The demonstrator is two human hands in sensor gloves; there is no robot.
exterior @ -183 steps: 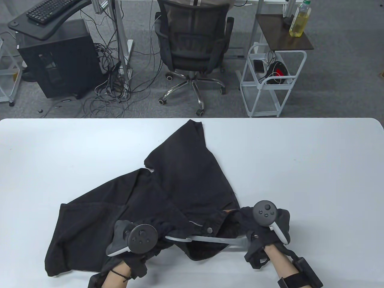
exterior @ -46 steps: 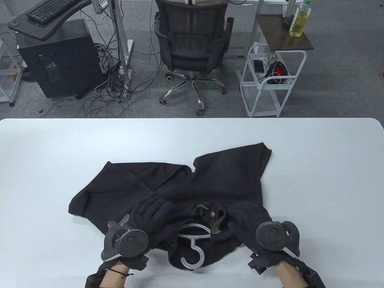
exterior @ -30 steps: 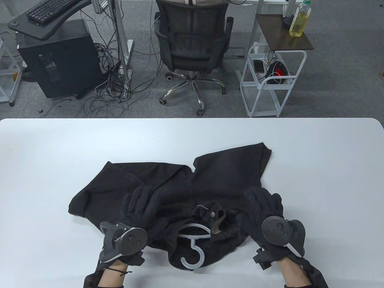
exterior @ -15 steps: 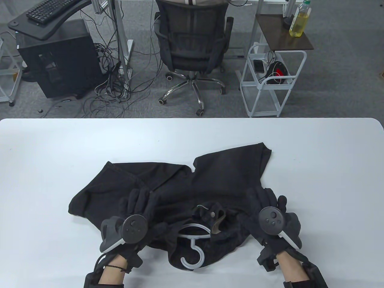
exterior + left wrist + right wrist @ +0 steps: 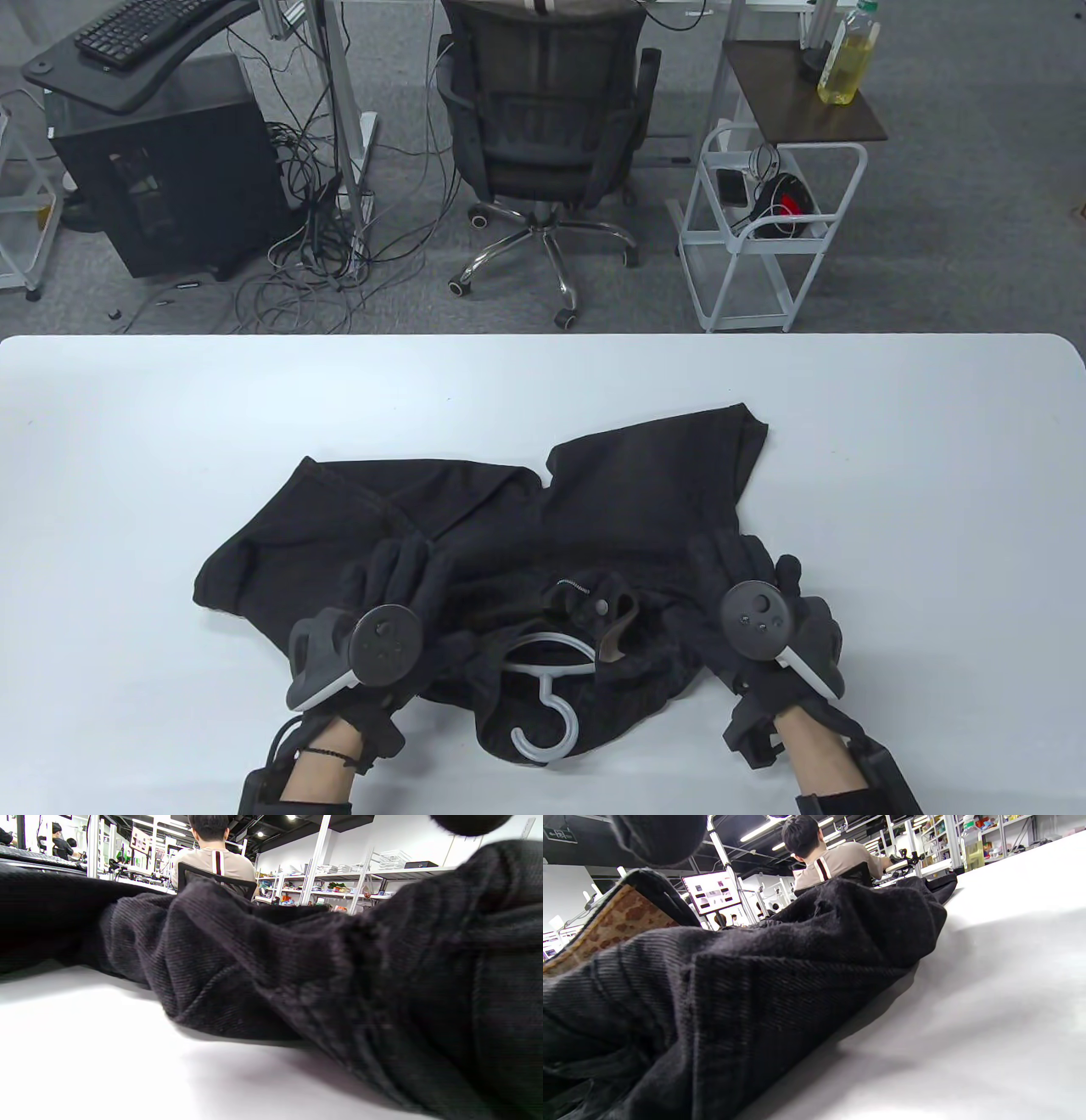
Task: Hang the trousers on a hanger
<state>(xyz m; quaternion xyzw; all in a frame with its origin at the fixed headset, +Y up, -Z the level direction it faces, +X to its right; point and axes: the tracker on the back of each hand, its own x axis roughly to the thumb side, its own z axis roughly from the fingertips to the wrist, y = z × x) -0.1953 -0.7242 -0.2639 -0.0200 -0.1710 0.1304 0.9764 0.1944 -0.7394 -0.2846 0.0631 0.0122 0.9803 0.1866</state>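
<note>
Black trousers (image 5: 543,526) lie spread on the white table (image 5: 891,475), waist toward me, legs pointing away. A white plastic hanger (image 5: 547,679) sits in the waist opening, its hook curling out over the waistband toward the front edge. My left hand (image 5: 399,586) rests flat on the left side of the waist, fingers extended. My right hand (image 5: 747,569) rests flat on the right side of the waist. Both wrist views show only black corduroy fabric (image 5: 297,984) close up on the table, with the waistband's patterned lining (image 5: 602,933) in the right wrist view.
Bare table surface lies all around the trousers. Beyond the far edge stand an office chair (image 5: 543,127), a white cart (image 5: 764,238), a side table with a bottle (image 5: 844,55) and a black cabinet (image 5: 170,170) on the floor.
Over the last second both hands have opened and slid outward onto the sides of the waist, fingers spread flat. The trousers and hanger have stayed in place.
</note>
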